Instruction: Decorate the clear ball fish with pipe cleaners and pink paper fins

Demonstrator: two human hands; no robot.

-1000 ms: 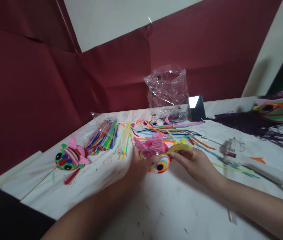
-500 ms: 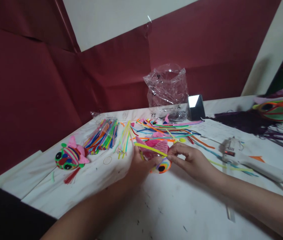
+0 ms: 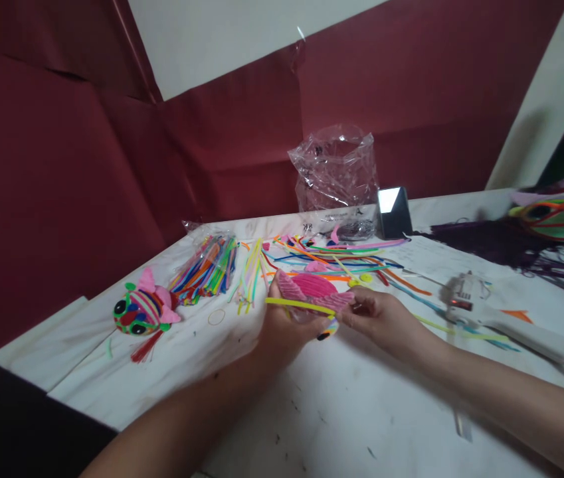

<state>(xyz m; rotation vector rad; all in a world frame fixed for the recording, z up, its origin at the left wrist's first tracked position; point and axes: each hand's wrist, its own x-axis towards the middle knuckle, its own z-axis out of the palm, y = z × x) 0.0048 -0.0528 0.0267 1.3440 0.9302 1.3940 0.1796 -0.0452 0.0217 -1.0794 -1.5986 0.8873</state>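
Observation:
Between my two hands is a fish-shaped craft figure (image 3: 314,287) with pink ribbed fins and a black-pupilled eye low on its right. My left hand (image 3: 286,328) is wrapped round its left side, hiding much of the body. A yellow pipe cleaner (image 3: 301,305) runs across the figure. The fingers of my right hand (image 3: 369,312) are pinched at the figure's right fin, near the pipe cleaner's right end; which of the two they grip is partly hidden. Off to the left, a similar finished-looking fish figure (image 3: 145,309) with a red tassel lies on the table.
Colourful pipe cleaners (image 3: 212,269) lie bundled in plastic, with loose ones (image 3: 356,260) spread behind my hands. A hot glue gun (image 3: 511,328) lies right. A phone (image 3: 394,216) leans by a clear plastic bag (image 3: 336,176). Purple threads (image 3: 481,245) and another figure (image 3: 561,216) are far right.
The fish figure has turned in my hands, showing more of its pink fins and less of its eye. My right fingers have shifted onto the right fin. The view has moved slightly.

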